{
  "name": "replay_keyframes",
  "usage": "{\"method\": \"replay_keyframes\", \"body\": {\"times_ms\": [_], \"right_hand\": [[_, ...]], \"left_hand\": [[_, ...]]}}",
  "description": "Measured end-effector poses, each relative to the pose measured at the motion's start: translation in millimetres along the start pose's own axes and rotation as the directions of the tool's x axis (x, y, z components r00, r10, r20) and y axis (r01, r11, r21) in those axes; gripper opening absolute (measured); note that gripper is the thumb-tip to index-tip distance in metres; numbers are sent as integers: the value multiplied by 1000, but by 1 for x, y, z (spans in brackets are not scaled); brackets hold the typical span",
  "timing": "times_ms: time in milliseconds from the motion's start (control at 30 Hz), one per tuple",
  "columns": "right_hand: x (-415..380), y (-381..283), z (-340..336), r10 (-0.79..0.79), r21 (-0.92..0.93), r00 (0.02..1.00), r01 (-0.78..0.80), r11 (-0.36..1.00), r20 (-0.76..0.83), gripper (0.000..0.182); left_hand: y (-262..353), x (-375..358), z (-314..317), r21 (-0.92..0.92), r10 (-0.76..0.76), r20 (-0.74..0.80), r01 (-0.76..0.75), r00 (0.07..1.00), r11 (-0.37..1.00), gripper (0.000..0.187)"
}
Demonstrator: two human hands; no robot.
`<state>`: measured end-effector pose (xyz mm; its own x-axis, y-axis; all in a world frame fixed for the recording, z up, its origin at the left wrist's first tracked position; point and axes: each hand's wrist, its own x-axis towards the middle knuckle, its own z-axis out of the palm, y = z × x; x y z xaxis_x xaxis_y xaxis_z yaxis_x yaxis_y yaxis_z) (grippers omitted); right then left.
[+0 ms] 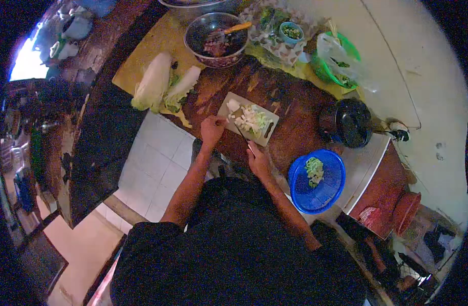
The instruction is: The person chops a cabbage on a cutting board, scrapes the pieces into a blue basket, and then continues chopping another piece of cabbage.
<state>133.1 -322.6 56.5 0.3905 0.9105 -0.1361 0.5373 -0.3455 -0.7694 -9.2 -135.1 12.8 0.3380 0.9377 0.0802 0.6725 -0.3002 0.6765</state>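
My right hand is wrapped round the handle of a knife, whose dark blade points up and left over the near edge of a pale cutting board. Chopped napa cabbage lies heaped on the board, and a larger white chunk sits at its upper left. At the board's left edge is my left hand, its fingers pressed together beside small white bits. What they pinch, if anything, is too small to name. A blue plastic basket with cut cabbage inside stands right of my right hand.
Whole napa cabbage and a loose leaf lie at back left. Behind the board stands a metal bowl with dark reddish contents and an orange-handled utensil. To the right are a black pot and a green basket.
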Motion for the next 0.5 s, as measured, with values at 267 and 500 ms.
{"method": "replay_keyframes", "body": {"times_ms": [267, 500], "right_hand": [[10, -43, -39, 272, -306, 961, -243, 921, 57, 31], [9, -22, -39, 214, -257, 977, -209, 944, -10, 38]], "left_hand": [[25, 10, -6, 12, -6, 179, 4, 984, 1000, 21], [35, 22, 0, -212, -2, 274, 62, 962, 975, 26]]}}
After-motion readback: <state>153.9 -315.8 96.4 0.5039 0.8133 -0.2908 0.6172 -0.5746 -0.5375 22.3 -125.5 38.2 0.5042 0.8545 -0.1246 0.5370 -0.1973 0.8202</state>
